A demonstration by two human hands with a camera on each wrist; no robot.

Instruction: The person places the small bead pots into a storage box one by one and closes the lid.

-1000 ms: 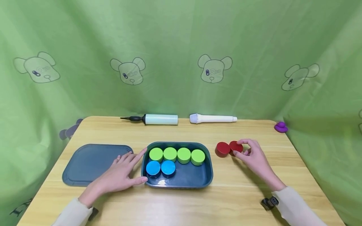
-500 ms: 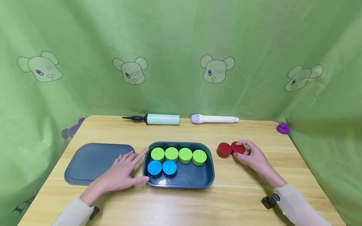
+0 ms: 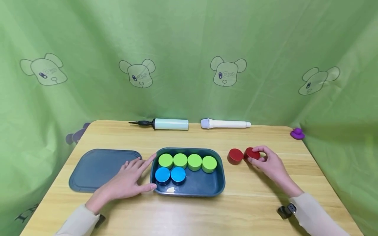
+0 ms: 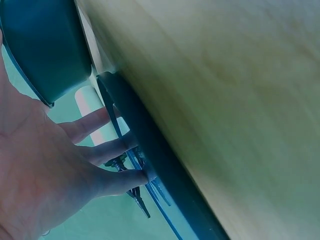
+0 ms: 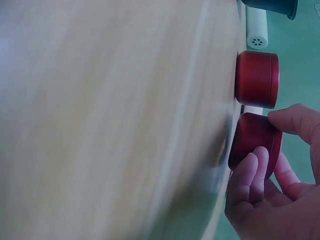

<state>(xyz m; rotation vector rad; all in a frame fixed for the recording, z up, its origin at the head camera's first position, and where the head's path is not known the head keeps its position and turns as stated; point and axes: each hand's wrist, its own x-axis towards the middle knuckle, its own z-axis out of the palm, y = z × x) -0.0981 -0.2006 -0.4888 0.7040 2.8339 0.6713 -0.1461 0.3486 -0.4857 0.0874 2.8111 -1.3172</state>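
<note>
My right hand (image 3: 270,165) pinches a red round tin (image 3: 252,154) between thumb and fingers. In the right wrist view this tin (image 5: 255,142) leans a little. Just left of it stands a second red tin (image 3: 235,156). A dark blue box (image 3: 203,183) holds several green round tins (image 3: 180,160) in a back row and two blue tins (image 3: 178,175) in front. My left hand (image 3: 125,180) lies spread, index finger and thumb at the box's left rim. Its other fingers rest on a dark flat lid (image 4: 150,130).
At the table's (image 3: 189,216) back edge lie a hand pump (image 3: 169,124) with a black nozzle and a white toy microphone (image 3: 227,124). A small purple hat-shaped thing (image 3: 297,133) sits at the right back corner. A green curtain (image 3: 183,65) hangs behind.
My right hand has drawn its red tin slightly right, widening the space to the other red tin. My left hand stays at the box. The head view has shifted a little.
</note>
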